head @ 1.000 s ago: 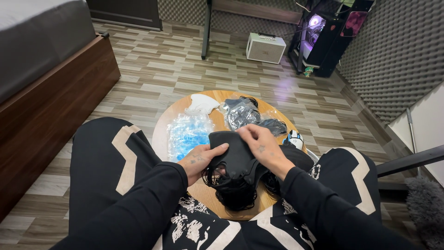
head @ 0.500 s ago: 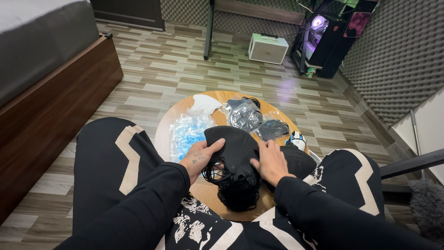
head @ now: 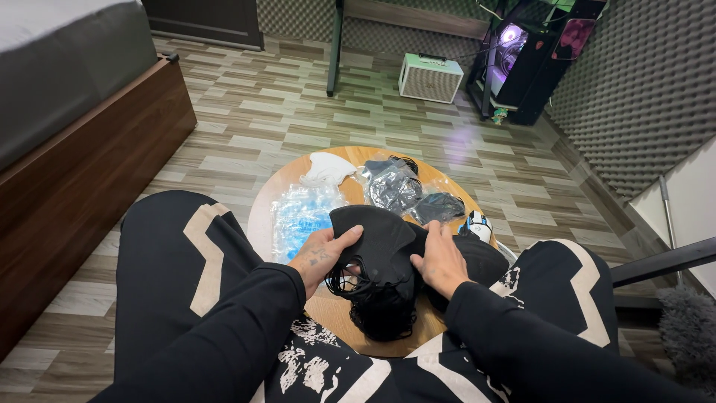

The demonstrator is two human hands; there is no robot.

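Both hands are sliding apart across the black mask (head: 377, 242); the left hand (head: 322, 257) is pinching its left edge, thumb on top. Right hand (head: 440, 261) is pressing flat, fingers together (over the round wooden table (head: 358, 158)).

Head view, steeply downward, close over lap.
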